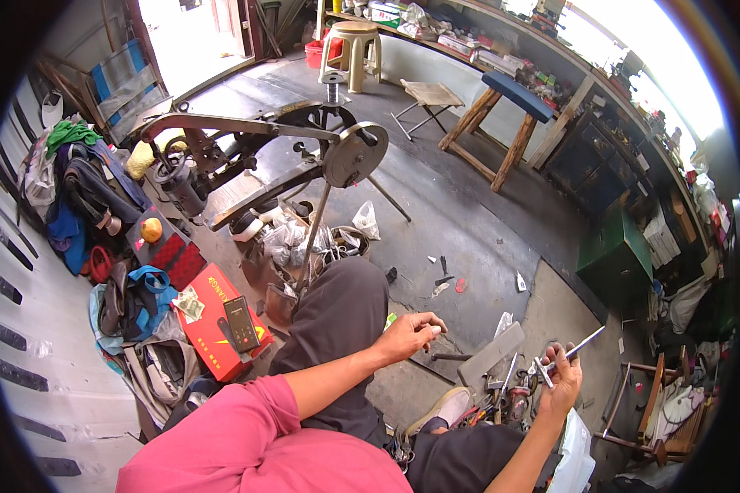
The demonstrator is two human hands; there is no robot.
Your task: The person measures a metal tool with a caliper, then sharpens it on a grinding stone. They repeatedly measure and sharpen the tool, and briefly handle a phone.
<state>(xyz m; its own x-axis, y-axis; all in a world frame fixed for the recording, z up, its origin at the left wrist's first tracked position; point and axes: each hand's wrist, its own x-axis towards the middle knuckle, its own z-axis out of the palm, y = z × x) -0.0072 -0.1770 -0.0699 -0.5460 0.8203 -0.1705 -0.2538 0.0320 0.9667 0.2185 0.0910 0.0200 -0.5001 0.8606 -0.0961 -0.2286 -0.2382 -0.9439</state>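
My right hand (560,380), raised at the lower right, is closed around a T-shaped metal tool (586,340). Its slim silver shaft points up and right, and a short crosspiece shows below my fingers. Over my knee, my left hand (413,337) is closed with its fingers curled. Whatever it pinches, if anything, is too small to make out. Between my hands a grey flat slab (493,354) stands at a slant. Mixed hand tools (514,404) lie beneath it, close to my shoe (450,407).
Ahead stands a black hand-cranked sewing machine (284,126) on thin legs. A phone (241,324) rests on a red box (214,306) at my left. Scraps (460,284) dot the floor. Farther off are a blue-topped stool (518,96), a folding stool (430,93) and a green cabinet (619,246).
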